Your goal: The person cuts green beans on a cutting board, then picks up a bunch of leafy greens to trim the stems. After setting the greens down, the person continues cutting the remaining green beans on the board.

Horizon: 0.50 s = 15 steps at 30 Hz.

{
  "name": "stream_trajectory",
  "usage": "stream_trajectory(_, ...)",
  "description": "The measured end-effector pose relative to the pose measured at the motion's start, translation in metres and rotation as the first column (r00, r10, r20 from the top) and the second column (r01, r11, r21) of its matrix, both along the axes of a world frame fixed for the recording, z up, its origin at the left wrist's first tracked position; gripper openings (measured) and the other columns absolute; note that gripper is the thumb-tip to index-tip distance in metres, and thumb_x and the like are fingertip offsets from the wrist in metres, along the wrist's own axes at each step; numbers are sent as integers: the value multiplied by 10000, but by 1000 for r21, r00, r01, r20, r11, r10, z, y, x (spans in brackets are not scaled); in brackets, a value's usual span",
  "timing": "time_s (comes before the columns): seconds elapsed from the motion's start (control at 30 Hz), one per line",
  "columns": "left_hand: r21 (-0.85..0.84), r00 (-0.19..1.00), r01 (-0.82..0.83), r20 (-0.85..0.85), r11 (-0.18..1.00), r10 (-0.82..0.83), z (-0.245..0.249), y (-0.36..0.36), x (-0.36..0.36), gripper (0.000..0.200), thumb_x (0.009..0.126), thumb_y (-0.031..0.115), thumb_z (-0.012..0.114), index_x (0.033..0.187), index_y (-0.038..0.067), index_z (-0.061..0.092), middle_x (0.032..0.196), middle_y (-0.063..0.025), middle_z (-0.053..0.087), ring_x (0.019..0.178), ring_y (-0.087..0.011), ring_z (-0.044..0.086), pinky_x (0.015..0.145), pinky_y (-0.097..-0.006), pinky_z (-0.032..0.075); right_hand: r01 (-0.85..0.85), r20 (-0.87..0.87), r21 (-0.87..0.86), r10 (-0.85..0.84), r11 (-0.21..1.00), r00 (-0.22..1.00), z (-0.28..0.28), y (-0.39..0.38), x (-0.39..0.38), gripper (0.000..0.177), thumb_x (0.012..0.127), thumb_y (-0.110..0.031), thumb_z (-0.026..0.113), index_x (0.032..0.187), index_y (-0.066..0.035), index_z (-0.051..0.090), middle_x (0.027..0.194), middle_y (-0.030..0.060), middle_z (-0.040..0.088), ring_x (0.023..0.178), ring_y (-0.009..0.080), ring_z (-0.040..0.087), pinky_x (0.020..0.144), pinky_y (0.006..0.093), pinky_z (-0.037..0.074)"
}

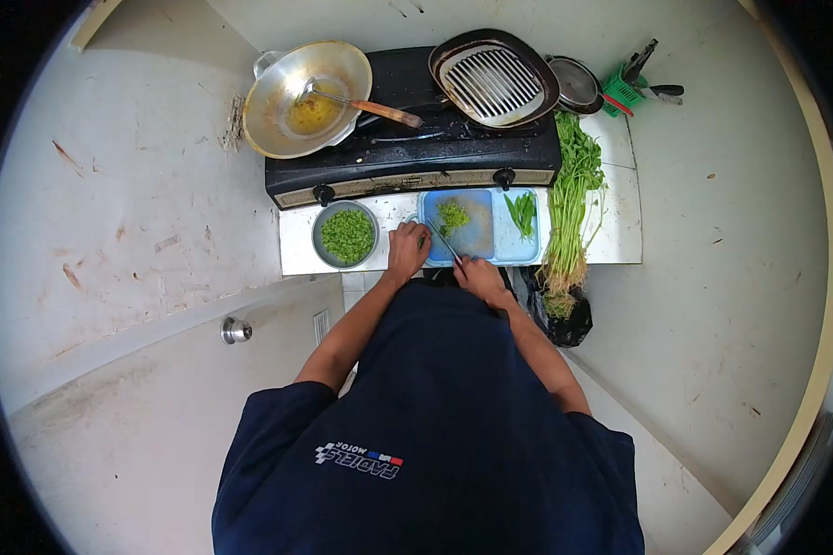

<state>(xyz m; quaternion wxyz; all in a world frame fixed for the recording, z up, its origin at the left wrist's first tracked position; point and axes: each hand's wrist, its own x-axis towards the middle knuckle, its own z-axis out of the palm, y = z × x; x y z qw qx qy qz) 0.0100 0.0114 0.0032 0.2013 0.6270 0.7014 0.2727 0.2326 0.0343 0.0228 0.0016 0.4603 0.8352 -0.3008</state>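
Observation:
On the counter's front edge lies a blue cutting board (484,248) with a raised rim. My left hand (408,252) is at its left edge, with the fingers curled over the rim. A knife (444,240) is held by its handle in my right hand (479,280); the blade slants up and left over the board. Beside the blade tip sits a small heap of chopped greens (453,215). Longer cut green leaves (522,214) lie in the board's right section. Left of my left hand stands a grey bowl (318,252) filled with finely chopped greens (347,235).
Behind the board is a black stove (407,153) bearing a wok (261,116) with a wooden-handled ladle (379,109) and a grill pan (453,54). At right are a rooted bunch of greens (572,199), a small pan (578,85), a green utensil basket (623,92) and a black bag (574,326).

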Motion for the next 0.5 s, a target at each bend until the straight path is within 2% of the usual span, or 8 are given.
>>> stream_trajectory(0.17, 72, 995, 65, -74, 995, -60, 0, -1, -2, 103, 877, 153, 707, 956, 88, 719, 933, -94, 659, 967, -325, 613, 840, -473, 452, -35, -14, 28, 35, 999, 999, -6, -1, 0, 391, 1005, -370, 578, 960, 7, 670, 726, 292, 683, 716, 493, 699, 684, 572, 583)
stream_trajectory(0.5, 93, 999, 45, -31, 995, -42, 0, -3, -1, 117, 891, 108, 688, 990, 49, 703, 933, -125, 639, 947, -339, 603, 813, -474, 482, -69, -55, 31, 71, 997, 996, -17, -1, -3, 383, 997, -358, 585, 938, 9, 676, 741, 281, 691, 690, 481, 693, 665, 563, 580)
